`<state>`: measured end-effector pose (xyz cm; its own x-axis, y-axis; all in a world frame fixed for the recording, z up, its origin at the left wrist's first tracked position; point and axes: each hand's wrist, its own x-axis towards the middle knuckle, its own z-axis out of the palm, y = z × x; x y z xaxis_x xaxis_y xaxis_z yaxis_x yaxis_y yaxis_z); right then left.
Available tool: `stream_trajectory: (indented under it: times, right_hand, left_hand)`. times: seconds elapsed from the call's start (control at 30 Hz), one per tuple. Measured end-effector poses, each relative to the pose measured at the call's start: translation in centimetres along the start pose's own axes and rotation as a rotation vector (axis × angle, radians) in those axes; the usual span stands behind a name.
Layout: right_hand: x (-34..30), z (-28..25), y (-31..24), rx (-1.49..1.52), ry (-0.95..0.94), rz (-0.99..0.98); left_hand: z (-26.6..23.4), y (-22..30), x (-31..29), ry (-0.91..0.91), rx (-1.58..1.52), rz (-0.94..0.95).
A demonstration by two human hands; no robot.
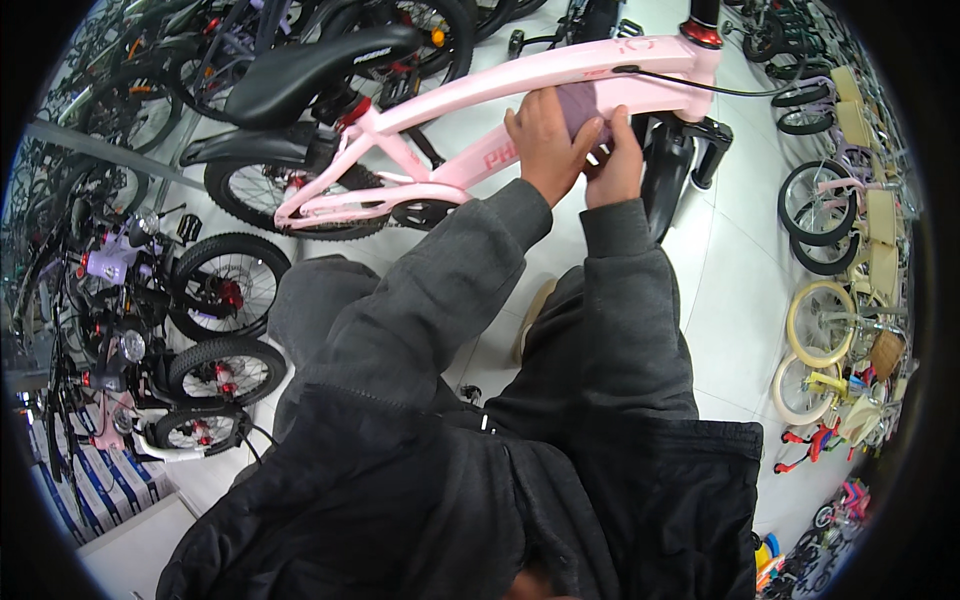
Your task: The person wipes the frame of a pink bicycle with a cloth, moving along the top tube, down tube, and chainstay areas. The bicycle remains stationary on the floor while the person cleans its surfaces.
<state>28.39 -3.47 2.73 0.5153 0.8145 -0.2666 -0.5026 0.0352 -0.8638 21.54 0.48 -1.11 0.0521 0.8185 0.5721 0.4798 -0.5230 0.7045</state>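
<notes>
Two hands [545,145] [617,168], one cloth [579,108]

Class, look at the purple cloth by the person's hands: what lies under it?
Under the purple cloth is the lower tube of the pink bicycle frame, which shows on either side. The stretch covered by the cloth and left hand cannot be seen.

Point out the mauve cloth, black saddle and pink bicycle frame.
Mauve cloth [580,106], head view: middle of visible fabric.
Black saddle [310,78], head view: middle of its top.
Pink bicycle frame [520,70], head view: on the upper tube.
</notes>
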Motion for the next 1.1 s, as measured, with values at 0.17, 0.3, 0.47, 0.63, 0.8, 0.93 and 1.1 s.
stream_trajectory:
  times: [0.17, 0.3, 0.47, 0.63, 0.8, 0.93, 1.1]
  right_hand:
    - [-0.2, 0.2, -0.1, -0.023, -0.063, -0.030]
    - [-0.3, 0.1, -0.2, -0.065, -0.071, -0.028]
    - [-0.3, -0.2, 0.0, -0.091, -0.099, -0.063]
    - [-0.1, -0.1, 0.1, -0.095, -0.099, -0.068]
    - [-0.2, -0.2, 0.0, -0.109, -0.132, -0.084]
    - [-0.3, -0.1, -0.2, -0.102, -0.119, -0.056]
    - [-0.4, 0.6, 0.2, -0.139, -0.114, -0.102]
  left_hand:
    - [-2.2, -1.6, 0.3, -0.122, 0.109, 0.142]
    - [-5.2, -4.7, 0.4, -0.305, 0.297, 0.168]
    - [-10.7, -11.2, -1.2, -0.674, 0.562, 0.175]
    - [-10.6, -14.4, -1.6, -0.843, 0.526, 0.015]
    - [-10.5, -14.6, -2.1, -0.741, 0.284, -0.145]
    - [-10.6, -14.5, -2.6, -0.769, 0.306, -0.115]
    - [-9.1, -13.3, -3.1, -0.578, 0.281, -0.171]
